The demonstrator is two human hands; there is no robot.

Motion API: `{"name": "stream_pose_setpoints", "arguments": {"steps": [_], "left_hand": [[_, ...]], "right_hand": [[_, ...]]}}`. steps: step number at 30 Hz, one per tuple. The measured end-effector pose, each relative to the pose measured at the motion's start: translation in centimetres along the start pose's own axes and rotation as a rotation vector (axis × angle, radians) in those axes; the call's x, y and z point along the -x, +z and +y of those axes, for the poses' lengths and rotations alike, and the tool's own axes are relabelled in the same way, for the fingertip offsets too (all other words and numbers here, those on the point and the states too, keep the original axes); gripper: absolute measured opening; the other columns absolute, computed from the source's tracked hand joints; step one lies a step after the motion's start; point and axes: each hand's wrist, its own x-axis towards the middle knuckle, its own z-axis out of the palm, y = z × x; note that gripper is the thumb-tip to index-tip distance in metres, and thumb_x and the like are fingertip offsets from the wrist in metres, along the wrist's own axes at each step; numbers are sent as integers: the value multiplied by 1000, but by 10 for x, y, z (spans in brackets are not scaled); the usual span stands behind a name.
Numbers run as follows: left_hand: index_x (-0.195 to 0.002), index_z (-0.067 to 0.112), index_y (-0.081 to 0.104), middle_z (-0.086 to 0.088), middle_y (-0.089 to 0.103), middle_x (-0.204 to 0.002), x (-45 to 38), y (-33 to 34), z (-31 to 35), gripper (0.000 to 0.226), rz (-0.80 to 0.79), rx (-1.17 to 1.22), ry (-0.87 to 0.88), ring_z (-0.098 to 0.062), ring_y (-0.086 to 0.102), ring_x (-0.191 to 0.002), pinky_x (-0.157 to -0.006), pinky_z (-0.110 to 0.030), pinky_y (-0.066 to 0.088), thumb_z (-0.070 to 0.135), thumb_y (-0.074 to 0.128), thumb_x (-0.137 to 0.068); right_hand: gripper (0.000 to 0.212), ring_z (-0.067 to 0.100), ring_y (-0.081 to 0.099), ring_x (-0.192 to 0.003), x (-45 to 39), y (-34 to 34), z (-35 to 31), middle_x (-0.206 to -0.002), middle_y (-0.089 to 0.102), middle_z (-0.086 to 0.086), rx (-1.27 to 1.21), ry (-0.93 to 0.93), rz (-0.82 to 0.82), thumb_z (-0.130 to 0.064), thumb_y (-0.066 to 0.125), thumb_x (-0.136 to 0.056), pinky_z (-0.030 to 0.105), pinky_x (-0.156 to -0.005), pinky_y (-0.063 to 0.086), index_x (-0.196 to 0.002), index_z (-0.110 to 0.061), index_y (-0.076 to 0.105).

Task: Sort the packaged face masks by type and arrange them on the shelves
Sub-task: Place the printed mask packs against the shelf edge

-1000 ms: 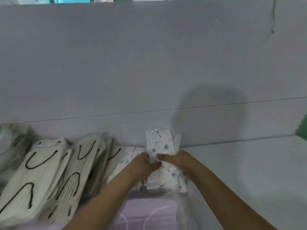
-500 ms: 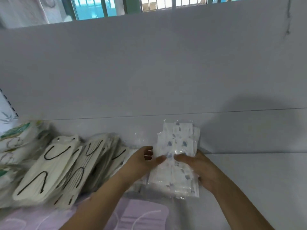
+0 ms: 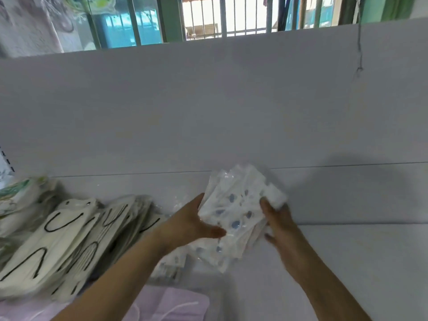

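A stack of clear-wrapped white masks with blue-grey spots [image 3: 234,212] is held between both hands, tilted to the right just above the white shelf [image 3: 361,262]. My left hand [image 3: 192,224] grips its left edge with the thumb across the front. My right hand [image 3: 278,221] holds its right side. More spotted packs [image 3: 171,265] lie flat on the shelf under my left forearm. To the left, cream masks with black ear loops [image 3: 64,242] lean in overlapping rows.
Lilac masks in plastic [image 3: 171,306] lie at the bottom edge. Green-printed packs [image 3: 16,195] sit at the far left. A white back panel [image 3: 208,107] rises behind the shelf, with a barred window above. Bare shelf surface extends to the right.
Both hands have lifted the spotted stack off the shelf and tilted it to the right. The camera has tipped upward, showing the window above the panel.
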Motion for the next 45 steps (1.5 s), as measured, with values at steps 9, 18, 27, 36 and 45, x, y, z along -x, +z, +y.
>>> {"name": "stream_pose_setpoints", "arguments": {"steps": [9,18,27,36,45], "left_hand": [[-150,49,18,16,48,-146,-10,28,-25,99,-192,-712,150,-11,53,-129,-106,-33,45,52,77,-70],[-124,42,49,15,66,-113,-15,18,-39,66,-54,-643,37,-7,64,-97,-87,-28,55,63,79,-69],[-102,36,70,20,74,-84,-9,5,-66,45,156,-225,-70,4,69,-76,-70,-13,52,39,93,-63],[-118,29,53,12,69,-114,-7,19,-72,79,79,-21,-61,7,66,-102,-88,-16,53,41,97,-55],[-130,28,45,22,68,-118,-16,-1,-81,79,-85,-72,33,-6,67,-112,-94,-24,55,21,93,-68]], "right_hand": [[118,-7,33,-135,-11,-45,24,-154,26,-19,980,-204,-400,-69,82,-54,16,-108,33,-145,-58,7],[91,-20,49,-112,-23,-63,31,-127,45,-36,781,-14,-502,-41,89,-64,-1,-84,38,-134,-46,33],[68,-4,62,-96,-33,-55,63,-107,65,-23,669,-3,-178,-42,94,-52,10,-85,48,-110,-34,59],[100,13,66,-110,-32,-50,72,-126,66,-3,266,128,-215,-41,95,-47,27,-92,54,-132,-19,47],[101,-25,53,-96,-26,-52,59,-118,46,-28,548,37,-431,-23,88,-68,1,-82,40,-134,-42,15]]}}
